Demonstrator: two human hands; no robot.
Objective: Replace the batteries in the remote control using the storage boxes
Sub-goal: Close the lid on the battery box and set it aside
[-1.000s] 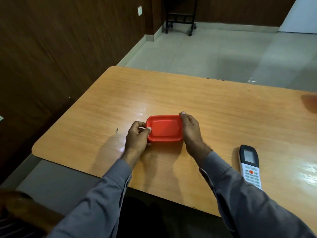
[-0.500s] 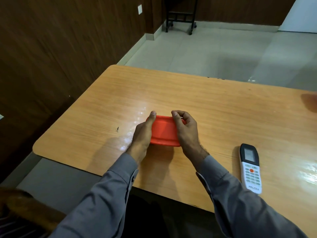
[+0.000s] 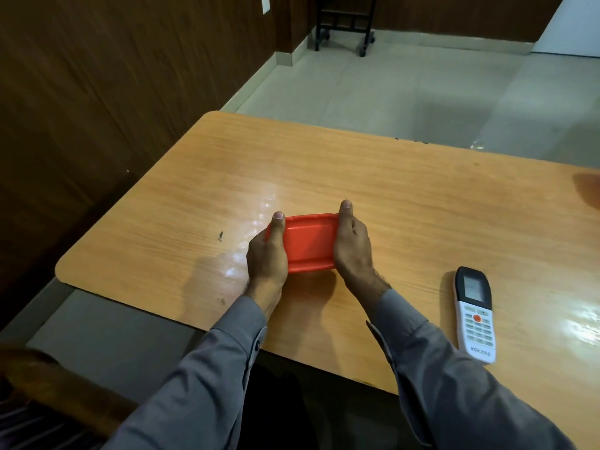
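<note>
A: What changed around the red rectangular plastic storage box (image 3: 308, 243)?

B: The left hand (image 3: 268, 251) now grips its left end, thumb along the rim; the right hand (image 3: 352, 245) has shifted to clasp its right end. Lid-opening looks close.

A: And the remote?

B: The white remote control (image 3: 475, 315) lies untouched, right of the box on the orange wooden tabletop (image 3: 389, 190).

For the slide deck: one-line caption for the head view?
Both hands, left hand and right hand, grip a red storage box on the wooden table; remote control lies untouched alongside.
</note>
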